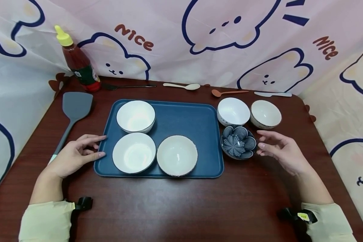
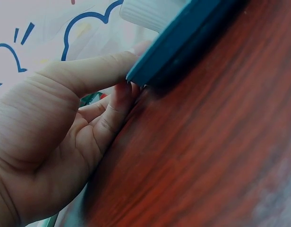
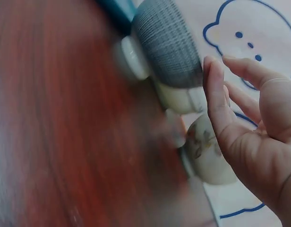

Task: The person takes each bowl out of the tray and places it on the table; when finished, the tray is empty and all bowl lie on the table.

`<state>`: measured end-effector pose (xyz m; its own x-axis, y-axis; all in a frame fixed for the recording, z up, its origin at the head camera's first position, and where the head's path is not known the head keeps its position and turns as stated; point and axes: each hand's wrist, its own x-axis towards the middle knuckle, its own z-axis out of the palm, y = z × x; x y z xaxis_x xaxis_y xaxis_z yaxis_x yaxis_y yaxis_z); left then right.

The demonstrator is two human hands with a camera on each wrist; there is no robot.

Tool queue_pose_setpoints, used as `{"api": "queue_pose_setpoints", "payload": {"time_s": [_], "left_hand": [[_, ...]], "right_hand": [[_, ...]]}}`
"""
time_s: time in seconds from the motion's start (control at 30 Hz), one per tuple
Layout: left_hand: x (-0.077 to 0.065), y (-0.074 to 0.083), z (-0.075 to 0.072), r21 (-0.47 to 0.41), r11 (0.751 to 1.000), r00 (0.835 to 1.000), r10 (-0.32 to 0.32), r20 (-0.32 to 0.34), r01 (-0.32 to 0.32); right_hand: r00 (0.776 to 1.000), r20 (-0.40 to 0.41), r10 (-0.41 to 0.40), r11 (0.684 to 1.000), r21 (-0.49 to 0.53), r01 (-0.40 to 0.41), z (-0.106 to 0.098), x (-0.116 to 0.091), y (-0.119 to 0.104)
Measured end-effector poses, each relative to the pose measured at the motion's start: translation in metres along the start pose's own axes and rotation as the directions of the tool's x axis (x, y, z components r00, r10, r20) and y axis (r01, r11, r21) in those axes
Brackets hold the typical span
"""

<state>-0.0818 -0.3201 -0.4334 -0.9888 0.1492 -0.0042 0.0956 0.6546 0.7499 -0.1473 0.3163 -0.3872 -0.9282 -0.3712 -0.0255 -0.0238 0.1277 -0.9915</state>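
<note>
My left hand (image 1: 74,155) pinches the left edge of a blue tray (image 1: 184,119), thumb over the rim and a finger under it in the left wrist view. Three white bowls stand on the tray: one at the back left (image 1: 136,116), one at the front left (image 1: 134,153), one at the front middle (image 1: 177,155). To the tray's right sits a dark blue bowl (image 1: 238,143) with a petal pattern. My right hand (image 1: 282,151) is beside this bowl, fingers loosely bent and fingertips right at its rim; nothing is gripped there.
Behind the blue bowl stand two more white bowls, one nearer the tray (image 1: 233,111) and one farther right (image 1: 265,114). A grey spatula (image 1: 76,107) and a red sauce bottle (image 1: 81,67) are at left. A cream spoon (image 1: 186,86), brown spoon (image 1: 227,92) and knife (image 1: 272,94) line the back edge.
</note>
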Motion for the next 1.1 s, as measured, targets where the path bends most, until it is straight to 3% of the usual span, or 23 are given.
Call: {"api": "queue_pose_setpoints", "payload": {"time_s": [0.23, 0.53, 0.8, 1.1], "left_hand": [[0.001, 0.002, -0.001, -0.001, 1.0, 1.0, -0.022, -0.004, 0.022], [0.0, 0.001, -0.001, 0.003, 0.999, 0.999, -0.032, -0.005, 0.032], [-0.001, 0.0, -0.001, -0.004, 1.0, 1.0, -0.025, -0.005, 0.025], [-0.001, 0.002, 0.0, -0.026, 1.0, 1.0, -0.014, 0.005, 0.014]], "right_hand": [[0.999, 0.045, 0.0, 0.998, -0.056, 0.003, 0.019, 0.003, -0.016], [0.993, 0.116, 0.006, 0.997, -0.082, 0.003, 0.063, 0.011, -0.038], [0.98, 0.185, 0.077, 0.995, -0.071, -0.065, 0.107, 0.017, -0.045], [0.951, 0.276, 0.138, 0.99, 0.003, -0.144, 0.137, 0.028, -0.043]]}}
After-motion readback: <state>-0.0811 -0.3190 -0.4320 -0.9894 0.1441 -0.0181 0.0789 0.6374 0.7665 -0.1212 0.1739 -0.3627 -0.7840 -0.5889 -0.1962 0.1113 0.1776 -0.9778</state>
